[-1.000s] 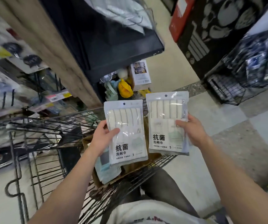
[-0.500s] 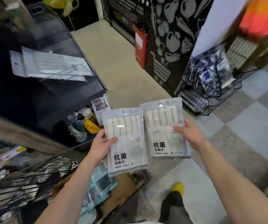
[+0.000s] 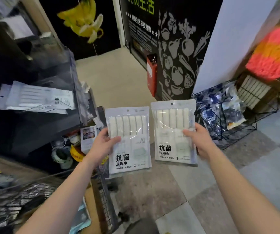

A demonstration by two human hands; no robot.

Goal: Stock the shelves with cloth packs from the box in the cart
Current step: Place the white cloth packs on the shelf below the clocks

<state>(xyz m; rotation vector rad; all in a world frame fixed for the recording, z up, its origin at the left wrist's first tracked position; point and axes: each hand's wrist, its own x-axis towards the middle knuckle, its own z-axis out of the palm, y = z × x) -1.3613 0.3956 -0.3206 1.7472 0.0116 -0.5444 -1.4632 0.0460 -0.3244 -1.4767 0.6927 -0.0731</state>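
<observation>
At 7 o'clock, closest to the camera, a wire cart (image 3: 107, 206) carries an open cardboard box (image 3: 93, 208), with a pale blue packet showing inside it. Just beyond, a person holds up two cloth packs side by side, upright and facing the camera, not touching each other. The left hand (image 3: 102, 146), at 8 o'clock, grips the left cloth pack (image 3: 129, 142) by its left edge, thumb pressed across the front and fingers curled out of sight behind. The right hand (image 3: 198, 141), at 4 o'clock, clamps the right cloth pack (image 3: 174, 132) by its right edge the same way. Each clear packet shows a row of rolled white cloths above black printed characters. At 9 o'clock a similar pack (image 3: 34, 98) lies flat on a dark shelf (image 3: 43, 122), with small fans (image 3: 58, 144) crowded on the floor beneath. At 3 o'clock a black wire basket (image 3: 237, 137) of blue-and-white bags stands on the tiled floor (image 3: 195, 183). Farther back, a red wall box (image 3: 152, 76) sits at 12 o'clock and a banana poster (image 3: 83, 19) hangs at 11 o'clock.
</observation>
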